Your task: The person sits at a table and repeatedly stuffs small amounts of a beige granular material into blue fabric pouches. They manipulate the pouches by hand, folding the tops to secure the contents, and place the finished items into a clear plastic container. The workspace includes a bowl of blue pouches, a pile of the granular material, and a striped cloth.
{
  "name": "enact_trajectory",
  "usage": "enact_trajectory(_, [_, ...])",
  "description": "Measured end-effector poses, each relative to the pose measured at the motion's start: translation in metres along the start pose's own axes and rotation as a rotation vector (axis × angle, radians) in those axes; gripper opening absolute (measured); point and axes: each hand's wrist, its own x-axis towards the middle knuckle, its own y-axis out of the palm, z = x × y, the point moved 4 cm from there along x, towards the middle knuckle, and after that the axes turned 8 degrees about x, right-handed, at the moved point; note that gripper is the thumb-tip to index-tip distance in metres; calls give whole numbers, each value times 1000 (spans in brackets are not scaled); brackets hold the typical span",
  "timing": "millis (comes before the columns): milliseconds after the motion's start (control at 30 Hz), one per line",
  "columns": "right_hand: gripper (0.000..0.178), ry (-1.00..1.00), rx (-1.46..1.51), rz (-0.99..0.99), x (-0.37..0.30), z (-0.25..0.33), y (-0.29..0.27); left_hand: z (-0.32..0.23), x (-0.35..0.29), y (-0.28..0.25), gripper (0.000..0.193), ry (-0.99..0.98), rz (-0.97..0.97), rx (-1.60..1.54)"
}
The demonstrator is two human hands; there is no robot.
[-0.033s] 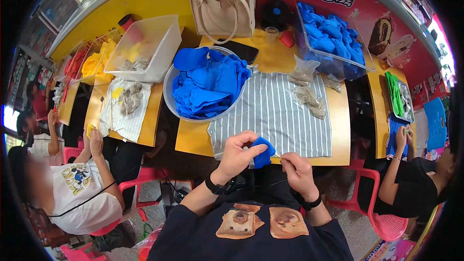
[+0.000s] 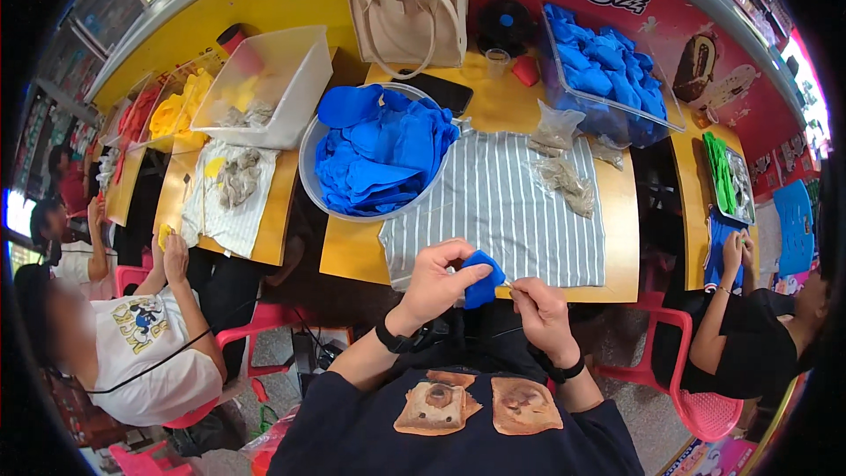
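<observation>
My left hand (image 2: 441, 278) pinches a small blue cloth piece (image 2: 480, 286) between thumb and fingers, just past the table's near edge. Close beside it, my right hand (image 2: 541, 307) is closed around a thin, pale stick-like thing (image 2: 506, 284), whose tip meets the blue piece. Most of that stick is hidden by my fingers, so its kind is unclear. Beyond my hands lies a grey and white striped cloth (image 2: 493, 203). To its left, a round clear tub (image 2: 308, 181) is heaped with blue cloth pieces (image 2: 383, 154).
Clear bags of small beige bits (image 2: 566, 185) rest on the striped cloth. A bin (image 2: 608, 119) full of blue pieces, a beige tote bag (image 2: 410, 22), a dark phone (image 2: 441, 92) and a clear cup (image 2: 497, 62) stand farther back. People work at tables on both sides.
</observation>
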Motion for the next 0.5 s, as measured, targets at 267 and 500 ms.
enact_trajectory(267, [6, 165, 338, -104, -7, -25, 22, -1, 5, 7, 11, -41, -1, -130])
enact_trajectory(500, [5, 197, 397, -135, -13, -24, 20, 0, 3, 7, 9, 64, 3, 13])
